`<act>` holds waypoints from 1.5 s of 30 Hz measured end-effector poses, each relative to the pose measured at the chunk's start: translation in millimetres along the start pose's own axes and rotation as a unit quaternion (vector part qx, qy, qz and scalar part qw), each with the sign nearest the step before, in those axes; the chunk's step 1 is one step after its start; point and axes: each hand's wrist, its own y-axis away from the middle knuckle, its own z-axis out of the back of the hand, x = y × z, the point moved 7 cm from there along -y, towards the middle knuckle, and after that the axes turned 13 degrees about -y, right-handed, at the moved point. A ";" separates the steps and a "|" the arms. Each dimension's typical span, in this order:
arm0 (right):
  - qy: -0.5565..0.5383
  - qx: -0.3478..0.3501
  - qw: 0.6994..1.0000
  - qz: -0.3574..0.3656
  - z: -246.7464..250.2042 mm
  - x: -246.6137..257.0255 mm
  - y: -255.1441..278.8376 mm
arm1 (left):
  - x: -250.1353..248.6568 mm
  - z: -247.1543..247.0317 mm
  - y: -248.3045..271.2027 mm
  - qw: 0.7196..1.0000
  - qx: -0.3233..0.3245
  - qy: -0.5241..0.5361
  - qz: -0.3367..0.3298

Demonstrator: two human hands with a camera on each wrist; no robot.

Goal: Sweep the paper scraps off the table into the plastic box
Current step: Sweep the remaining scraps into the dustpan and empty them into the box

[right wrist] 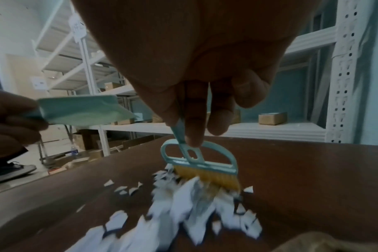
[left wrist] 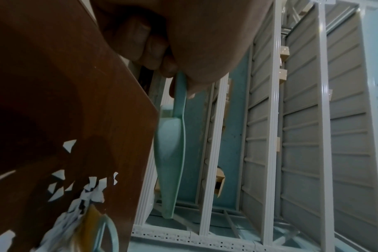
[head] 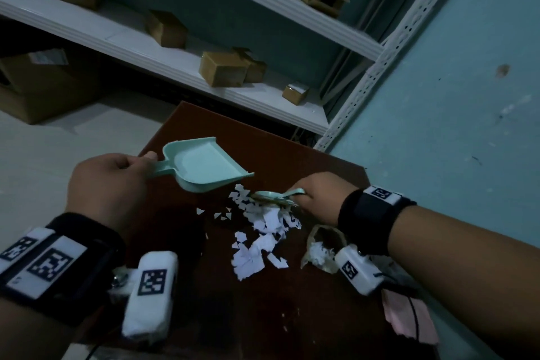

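The right hand (head: 317, 194), at the centre right of the head view, has its fingers curled tight round the thin handle of a small mint-green plastic brush with yellow bristles (right wrist: 202, 168). The bristles press down on the far side of the heap of white torn paper scraps (head: 258, 238), probably so that a pull gathers the heap toward the person. In the right wrist view the scraps look blurred, so I judge that a stroke is in progress.

The left hand (head: 109, 184), at the centre left, is clamped on the short handle of a mint-green plastic dustpan (head: 204, 165). The pan is held above the dark brown wooden bench (head: 292, 316), tilted with its open lip down toward the scraps, apart from them and not touching the wood. I think it waits there to receive the heap.

The scraps lie in the middle of the bench, with a few small pieces loose at their left. The clear plastic box (head: 323, 248), already with some white scraps inside, stands just right of the heap, under the right wrist.

The left edge of the bench is near the dustpan, so a stroke to that side could drop pieces on the floor. Toward the lower part of the frame the bench is bare and gives room. At the upper right, the white metal shelves with brown cardboard cartons (head: 225, 69) stand close behind the far edge.
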 end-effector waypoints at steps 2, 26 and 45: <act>-0.018 -0.028 0.999 -0.016 8.8 -5.0 -1.9 | 2.8 1.0 -0.5 1.000 0.000 0.004 0.011; 0.065 -0.031 0.986 0.150 -47.9 73.8 61.0 | 22.0 39.9 6.0 0.996 -0.037 0.052 0.059; 0.073 -0.001 0.988 0.133 -61.2 100.5 109.9 | 26.9 59.9 18.3 1.000 -0.010 -0.017 -0.006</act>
